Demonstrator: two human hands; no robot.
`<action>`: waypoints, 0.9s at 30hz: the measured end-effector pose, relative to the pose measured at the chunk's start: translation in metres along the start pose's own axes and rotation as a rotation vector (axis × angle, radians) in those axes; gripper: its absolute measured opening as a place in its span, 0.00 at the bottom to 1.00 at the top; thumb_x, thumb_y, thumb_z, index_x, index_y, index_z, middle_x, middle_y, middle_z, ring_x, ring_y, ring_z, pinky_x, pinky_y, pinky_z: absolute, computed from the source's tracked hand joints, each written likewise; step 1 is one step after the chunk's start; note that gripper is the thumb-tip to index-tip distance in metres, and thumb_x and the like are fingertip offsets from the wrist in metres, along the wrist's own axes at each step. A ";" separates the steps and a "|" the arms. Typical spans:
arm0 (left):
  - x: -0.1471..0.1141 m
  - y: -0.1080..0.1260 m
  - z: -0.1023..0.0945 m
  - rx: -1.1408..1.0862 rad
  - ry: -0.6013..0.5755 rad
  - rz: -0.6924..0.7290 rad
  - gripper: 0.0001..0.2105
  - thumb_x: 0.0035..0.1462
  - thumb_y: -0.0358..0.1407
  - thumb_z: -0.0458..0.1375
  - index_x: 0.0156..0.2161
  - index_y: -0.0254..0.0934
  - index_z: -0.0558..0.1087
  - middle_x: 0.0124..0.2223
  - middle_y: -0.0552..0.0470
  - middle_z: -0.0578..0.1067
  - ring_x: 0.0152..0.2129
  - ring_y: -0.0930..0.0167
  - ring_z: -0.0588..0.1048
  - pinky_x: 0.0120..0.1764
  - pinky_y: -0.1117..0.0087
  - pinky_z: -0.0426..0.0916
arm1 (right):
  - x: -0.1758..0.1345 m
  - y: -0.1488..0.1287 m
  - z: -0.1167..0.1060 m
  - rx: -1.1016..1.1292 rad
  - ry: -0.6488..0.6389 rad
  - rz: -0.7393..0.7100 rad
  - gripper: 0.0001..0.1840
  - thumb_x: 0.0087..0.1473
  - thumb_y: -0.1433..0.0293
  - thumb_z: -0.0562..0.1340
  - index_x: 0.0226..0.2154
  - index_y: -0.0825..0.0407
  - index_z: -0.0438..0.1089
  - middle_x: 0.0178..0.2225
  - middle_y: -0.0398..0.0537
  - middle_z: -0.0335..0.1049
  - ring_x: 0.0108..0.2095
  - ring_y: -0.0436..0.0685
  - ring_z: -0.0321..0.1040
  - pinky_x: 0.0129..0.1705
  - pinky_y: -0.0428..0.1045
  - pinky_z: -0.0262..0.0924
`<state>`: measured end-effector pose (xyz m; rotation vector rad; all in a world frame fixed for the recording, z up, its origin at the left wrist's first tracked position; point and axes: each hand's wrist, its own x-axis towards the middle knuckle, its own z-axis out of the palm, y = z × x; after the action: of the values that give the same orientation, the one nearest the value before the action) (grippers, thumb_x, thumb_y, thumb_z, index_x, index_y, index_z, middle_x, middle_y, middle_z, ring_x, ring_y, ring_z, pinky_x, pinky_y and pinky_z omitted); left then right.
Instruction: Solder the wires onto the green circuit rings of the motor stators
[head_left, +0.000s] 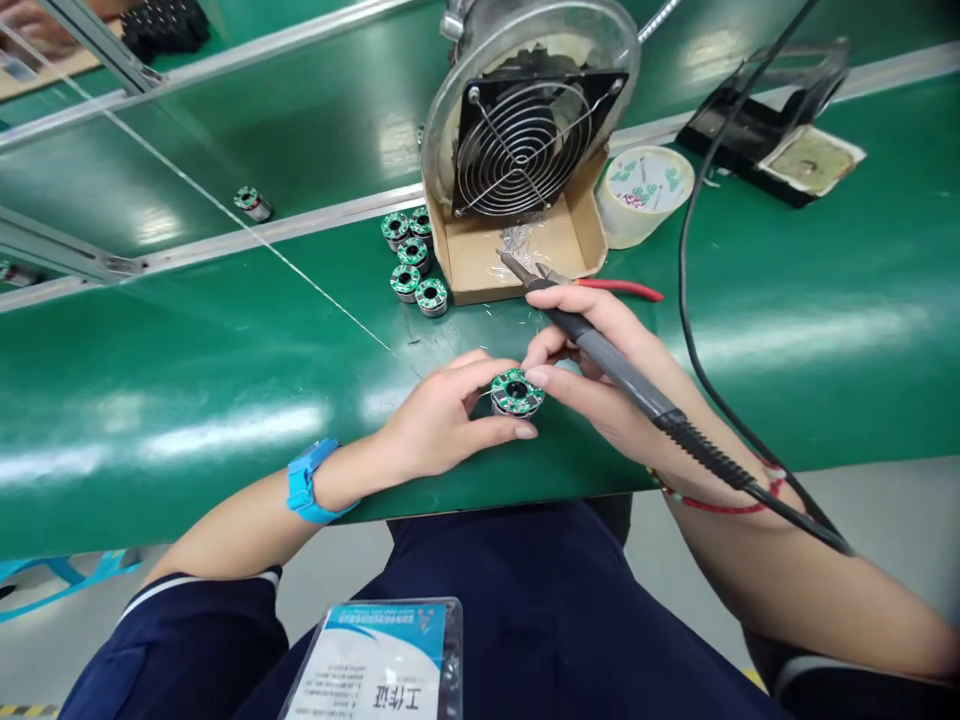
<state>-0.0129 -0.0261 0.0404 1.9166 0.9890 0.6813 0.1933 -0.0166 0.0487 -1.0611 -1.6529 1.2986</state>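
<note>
A small round motor part with a ring-shaped green circuit board (517,394) on top sits near the table's front edge. My left hand (439,420) grips it from the left, thumb in front and fingers behind. A soldering iron (619,370) lies across my right hand (611,340), its tip pointing away over a cardboard box. Thumb and fingertips of that hand come together at the board's right rim. Whether they pinch something small there I cannot make out. A thin pale strand (300,275) slants down from the upper left towards my left hand.
Several similar motor parts (412,255) stand left of the cardboard box (487,296), which holds wire clippings before a fan (521,150). Red-handled cutters (622,288), a tape roll (649,190) and an iron stand with sponge (810,165) are to the right. A black cable (686,290) loops there.
</note>
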 end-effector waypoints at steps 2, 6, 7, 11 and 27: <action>-0.001 0.002 0.000 0.065 0.007 0.043 0.20 0.57 0.45 0.68 0.49 0.32 0.77 0.29 0.58 0.65 0.23 0.77 0.60 0.27 0.75 0.58 | 0.000 -0.001 -0.001 -0.005 -0.006 0.025 0.25 0.57 0.68 0.65 0.56 0.47 0.62 0.33 0.38 0.72 0.34 0.48 0.73 0.40 0.46 0.71; -0.004 0.003 0.001 0.161 0.017 0.090 0.23 0.60 0.51 0.64 0.47 0.31 0.78 0.28 0.58 0.65 0.23 0.77 0.61 0.26 0.74 0.58 | 0.001 -0.002 0.000 -0.038 -0.020 0.017 0.24 0.57 0.69 0.65 0.56 0.48 0.62 0.32 0.37 0.72 0.33 0.47 0.72 0.40 0.46 0.69; -0.004 0.003 0.001 0.178 0.022 0.090 0.23 0.60 0.52 0.63 0.47 0.32 0.78 0.28 0.58 0.66 0.23 0.77 0.60 0.26 0.75 0.58 | 0.001 -0.003 0.001 -0.051 -0.026 0.011 0.24 0.57 0.69 0.65 0.56 0.48 0.62 0.32 0.37 0.72 0.33 0.47 0.72 0.40 0.46 0.69; -0.005 0.004 0.003 0.222 0.046 0.089 0.23 0.60 0.54 0.62 0.45 0.33 0.78 0.28 0.57 0.67 0.23 0.77 0.62 0.27 0.75 0.58 | 0.001 -0.005 0.005 -0.108 -0.027 0.003 0.21 0.57 0.71 0.63 0.52 0.48 0.63 0.29 0.36 0.70 0.30 0.47 0.70 0.39 0.46 0.68; -0.004 -0.004 0.007 0.210 0.018 0.025 0.17 0.59 0.44 0.67 0.47 0.33 0.76 0.32 0.56 0.70 0.25 0.76 0.65 0.29 0.74 0.60 | -0.007 0.016 0.013 -0.164 0.045 -0.204 0.19 0.62 0.69 0.61 0.54 0.46 0.60 0.33 0.38 0.68 0.31 0.46 0.68 0.37 0.44 0.66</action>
<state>-0.0115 -0.0307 0.0333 2.1109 1.0856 0.6310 0.1856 -0.0252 0.0301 -0.9794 -1.8065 1.0152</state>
